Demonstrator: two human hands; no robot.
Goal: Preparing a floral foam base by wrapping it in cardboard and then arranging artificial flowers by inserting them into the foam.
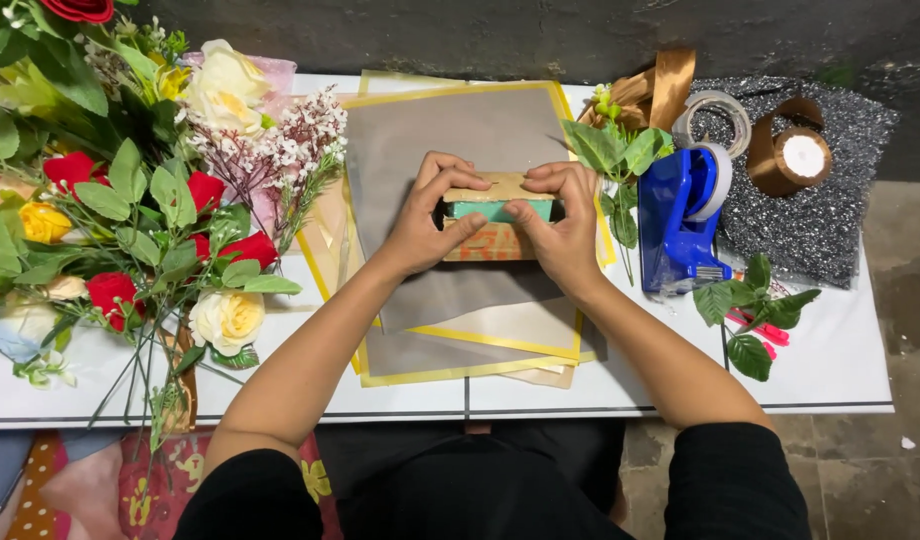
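Observation:
My left hand and my right hand both grip a small cardboard box with a green block inside it. The box rests on grey wrapping sheets with yellow borders spread over a white table. My thumbs press on the green block from either side while my fingers curl over the box's far edge.
A heap of red, yellow and cream flowers with green leaves fills the left. To the right lie a blue tape dispenser, a leafy sprig, brown ribbon rolls, silver glitter sheet and another leaf sprig.

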